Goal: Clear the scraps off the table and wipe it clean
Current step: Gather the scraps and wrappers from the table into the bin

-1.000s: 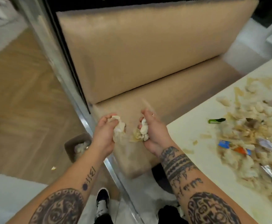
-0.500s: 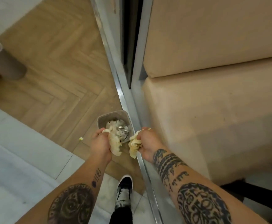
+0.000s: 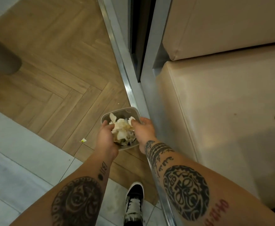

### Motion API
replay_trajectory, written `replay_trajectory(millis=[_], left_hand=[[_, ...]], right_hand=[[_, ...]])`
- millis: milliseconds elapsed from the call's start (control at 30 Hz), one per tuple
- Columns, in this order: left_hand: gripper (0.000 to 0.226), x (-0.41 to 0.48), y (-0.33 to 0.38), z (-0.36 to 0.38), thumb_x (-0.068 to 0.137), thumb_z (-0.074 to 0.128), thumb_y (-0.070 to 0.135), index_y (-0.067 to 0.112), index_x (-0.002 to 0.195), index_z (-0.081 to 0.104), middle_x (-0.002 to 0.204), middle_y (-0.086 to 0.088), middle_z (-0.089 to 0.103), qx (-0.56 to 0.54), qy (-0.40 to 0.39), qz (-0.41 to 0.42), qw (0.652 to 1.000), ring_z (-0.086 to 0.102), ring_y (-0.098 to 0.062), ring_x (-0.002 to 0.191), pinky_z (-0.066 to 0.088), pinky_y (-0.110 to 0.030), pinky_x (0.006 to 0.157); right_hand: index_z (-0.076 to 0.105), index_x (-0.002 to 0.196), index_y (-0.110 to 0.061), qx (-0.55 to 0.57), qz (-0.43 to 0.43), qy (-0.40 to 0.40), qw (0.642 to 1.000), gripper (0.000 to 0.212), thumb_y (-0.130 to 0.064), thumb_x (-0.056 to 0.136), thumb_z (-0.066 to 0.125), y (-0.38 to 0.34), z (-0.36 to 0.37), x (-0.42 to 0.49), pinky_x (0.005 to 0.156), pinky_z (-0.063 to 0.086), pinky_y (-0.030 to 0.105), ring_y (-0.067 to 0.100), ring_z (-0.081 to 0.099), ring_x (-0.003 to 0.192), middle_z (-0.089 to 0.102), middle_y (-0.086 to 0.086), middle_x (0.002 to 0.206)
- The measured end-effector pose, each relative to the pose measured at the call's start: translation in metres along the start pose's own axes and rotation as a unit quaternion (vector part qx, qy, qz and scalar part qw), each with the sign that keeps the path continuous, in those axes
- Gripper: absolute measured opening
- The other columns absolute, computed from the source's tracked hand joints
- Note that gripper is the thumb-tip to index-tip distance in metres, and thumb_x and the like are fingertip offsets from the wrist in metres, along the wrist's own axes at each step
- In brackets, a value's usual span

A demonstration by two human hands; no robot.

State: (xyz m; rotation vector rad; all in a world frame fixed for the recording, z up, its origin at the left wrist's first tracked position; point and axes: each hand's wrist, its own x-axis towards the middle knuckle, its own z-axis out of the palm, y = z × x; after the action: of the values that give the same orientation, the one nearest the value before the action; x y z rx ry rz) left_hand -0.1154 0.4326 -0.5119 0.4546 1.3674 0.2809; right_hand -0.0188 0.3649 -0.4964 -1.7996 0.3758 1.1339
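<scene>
The single head view looks steeply down onto the bin [image 3: 134, 111] on the floor, close above it, facing forward.

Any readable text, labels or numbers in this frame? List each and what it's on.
No printed label, brand or sign shows.
Left forearm tattoo: small marks, unreadable.
Right forearm tattoo lettering: stylised, unreadable.
Red script near the right elbow: cut off, unreadable.
Bin, scraps, shoe: no text.

Both hands are hovering over a small grey bin [image 3: 134, 110] standing on the wood floor [image 3: 55, 66]: the left hand [image 3: 105, 136] and right hand [image 3: 142, 130] are clutching crumpled pale scraps [image 3: 122, 128] between them. A beige bench [image 3: 223, 111] is sitting to the right.
</scene>
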Motion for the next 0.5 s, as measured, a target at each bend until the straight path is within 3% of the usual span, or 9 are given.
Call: replay_trajectory(millis=[67,133,167,267,367,500], left_hand=[[0.072,-0.008,-0.002,-0.001,0.077,0.053,0.015,0.032,0.147,0.047,0.140,-0.008,0.060,0.024,0.007,-0.010,1.000,0.064,-0.038,0.117,0.058,-0.048,0.079],[0.060,-0.024,-0.001,0.002,0.085,0.048,0.012,0.027,0.143,0.051,0.136,-0.004,0.061,0.043,0.021,-0.016,0.999,0.060,-0.032,0.117,0.052,-0.032,0.063],[0.051,-0.034,0.001,0.006,0.091,0.045,0.010,0.025,0.139,0.053,0.130,-0.002,0.061,0.047,0.025,-0.017,0.998,0.060,-0.027,0.112,0.048,-0.030,0.062],[0.038,-0.071,0.002,0.020,0.097,0.045,0.012,0.026,0.130,0.059,0.112,0.001,0.063,0.091,0.028,-0.004,0.995,0.059,-0.019,0.095,0.045,-0.035,0.074],[0.025,-0.115,0.010,0.045,0.101,0.051,0.014,0.022,0.122,0.062,0.099,0.000,0.065,0.128,-0.018,0.009,0.992,0.060,-0.016,0.084,0.047,-0.033,0.071],[0.026,-0.191,0.031,0.097,0.100,0.052,0.010,0.016,0.122,0.064,0.110,-0.004,0.071,0.173,-0.080,0.051,0.980,0.065,-0.020,0.091,0.051,-0.036,0.080]], right_hand=[[0.055,0.135,-0.022,-0.017,0.011,0.015,1.000,0.044,-0.025,0.092,0.064,0.000,-0.012,-0.004,0.081,0.046,0.026,0.015,0.058,0.104,0.056,-0.002,0.129],[0.062,0.123,-0.016,-0.025,0.014,0.017,0.999,0.031,-0.018,0.093,0.060,-0.001,-0.029,-0.014,0.070,0.046,0.023,0.013,0.060,0.094,0.064,0.002,0.118],[0.064,0.116,-0.014,-0.026,0.011,0.023,0.999,0.024,-0.016,0.092,0.059,-0.001,-0.037,-0.021,0.064,0.046,0.022,0.012,0.060,0.086,0.066,0.003,0.109],[0.065,0.098,-0.017,-0.027,-0.013,0.041,0.999,0.009,-0.016,0.093,0.057,-0.010,-0.064,-0.052,0.059,0.042,0.023,0.010,0.054,0.072,0.061,-0.002,0.087],[0.064,0.088,-0.021,-0.013,-0.033,0.042,0.999,0.008,-0.018,0.094,0.059,-0.032,-0.091,-0.092,0.070,0.048,0.028,0.014,0.055,0.077,0.062,-0.002,0.087],[0.065,0.091,-0.021,0.018,-0.069,0.051,0.996,0.008,-0.016,0.092,0.059,-0.074,-0.135,-0.156,0.068,0.050,0.031,0.015,0.056,0.074,0.063,0.000,0.086]])
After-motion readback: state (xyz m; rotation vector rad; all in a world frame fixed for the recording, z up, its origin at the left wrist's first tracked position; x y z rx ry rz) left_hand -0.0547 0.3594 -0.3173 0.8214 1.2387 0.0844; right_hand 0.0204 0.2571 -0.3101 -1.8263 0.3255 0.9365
